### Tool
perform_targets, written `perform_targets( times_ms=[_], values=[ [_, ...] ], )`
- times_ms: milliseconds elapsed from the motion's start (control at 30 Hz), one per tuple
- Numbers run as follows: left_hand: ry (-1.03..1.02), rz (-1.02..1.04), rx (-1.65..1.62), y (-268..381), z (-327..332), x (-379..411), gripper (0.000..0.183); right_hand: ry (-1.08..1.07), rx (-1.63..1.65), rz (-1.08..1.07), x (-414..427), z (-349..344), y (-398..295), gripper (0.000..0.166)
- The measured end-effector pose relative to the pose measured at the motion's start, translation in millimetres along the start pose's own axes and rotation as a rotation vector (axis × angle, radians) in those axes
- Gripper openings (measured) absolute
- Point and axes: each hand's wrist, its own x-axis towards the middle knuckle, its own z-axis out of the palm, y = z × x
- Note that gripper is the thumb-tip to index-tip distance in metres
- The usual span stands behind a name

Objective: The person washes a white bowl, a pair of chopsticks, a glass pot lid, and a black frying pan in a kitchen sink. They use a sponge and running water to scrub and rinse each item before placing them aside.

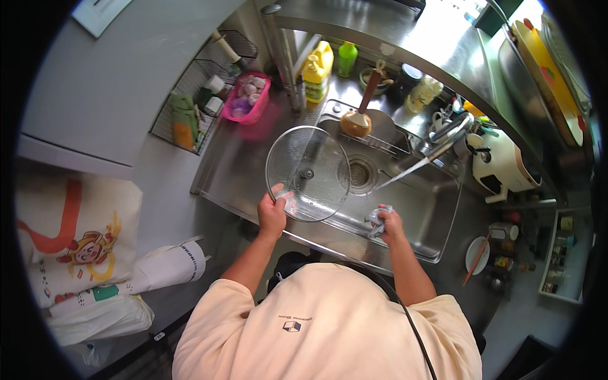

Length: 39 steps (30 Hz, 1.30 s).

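Note:
My left hand [274,212] grips the rim of a round glass pot lid [323,147], its fingers partly seen through the glass. The lid has a metal band and a dark knob [308,174] at its centre. It is held over the left part of a stainless steel sink [422,209]. In my right hand [390,225] is a crumpled grey cloth [377,221], above the sink's near edge. Water [403,172] streams from the faucet [453,128] into the basin, near the drain [363,173].
A brush with a wooden handle [371,92] stands at the sink's back edge. Yellow detergent bottles [316,78] and a pink basket of garlic [241,111] are at the back left. A metal shelf [346,28] spans overhead. A cream-coloured appliance [503,159] sits right.

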Motion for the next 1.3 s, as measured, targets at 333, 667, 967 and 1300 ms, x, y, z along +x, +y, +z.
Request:
perform_targets(
  times_ms=[333,667,967,1300],
  values=[
    [0.064,-0.173,-0.381,-21,-135,24,0.034,-0.002,0.142,-0.096,35,-1,-43,0.035],
    [0.074,-0.128,-0.517,-28,-187,64,0.035,-0.05,0.155,-0.113,39,6,-56,0.033],
    [0.025,-0.113,-0.61,-27,-182,94,0.029,0.045,-0.076,-0.09,39,0,-55,0.035],
    [0.106,-0.297,-0.528,-27,-169,81,0.04,0.319,-1.414,-0.414,36,-29,-3,0.023]
  ],
)
